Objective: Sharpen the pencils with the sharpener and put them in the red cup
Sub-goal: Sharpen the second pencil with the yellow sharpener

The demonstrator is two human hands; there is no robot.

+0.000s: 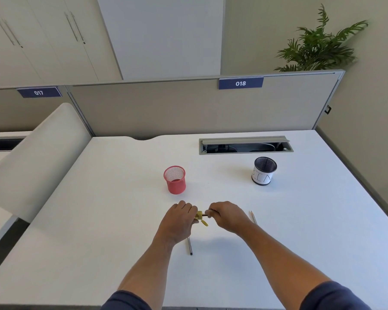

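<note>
Mid-sharpening at a white desk [121,220]: the left hand [177,222] grips the yellow sharpener [199,217] while the right hand [227,217] pinches a pencil [207,213] entering it. Two more pencils [190,246] lie nearby; the red cup [175,180] apparently stands empty beyond. Next, likely, twisting, then cupping.

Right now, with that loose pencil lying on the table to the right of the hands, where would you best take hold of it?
Grip the loose pencil near its far, pointed end, coming straight down from above. It lies flat on the white table, so only its two long sides offer a pinch, and the right forearm covers its near part.
</note>
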